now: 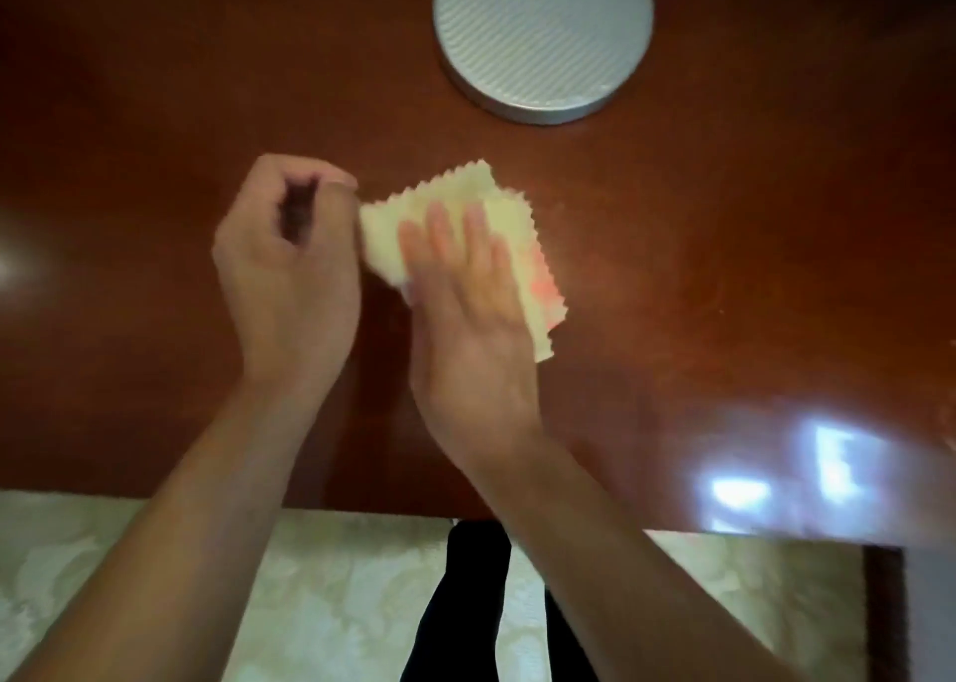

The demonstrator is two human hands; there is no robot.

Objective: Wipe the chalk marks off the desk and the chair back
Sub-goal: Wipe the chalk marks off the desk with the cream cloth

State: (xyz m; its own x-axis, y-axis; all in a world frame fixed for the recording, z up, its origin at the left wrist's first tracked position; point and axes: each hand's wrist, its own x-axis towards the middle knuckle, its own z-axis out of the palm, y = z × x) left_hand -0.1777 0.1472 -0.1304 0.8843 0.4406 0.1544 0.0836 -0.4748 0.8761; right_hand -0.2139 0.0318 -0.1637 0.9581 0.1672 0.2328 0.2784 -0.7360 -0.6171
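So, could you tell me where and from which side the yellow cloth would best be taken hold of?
Probably at the bare zigzag corner pointing toward the lamp base, coming from above on the far side. The yellow cloth lies flat on the desk, with the right hand spread over its near half and the left hand crowding its left edge.

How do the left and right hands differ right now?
The left hand has its fingers curled, beside the cloth; the right hand lies flat with straight fingers, pressing on it. The left hand looks sharp, the right hand blurred. Both are bare and over the desk.
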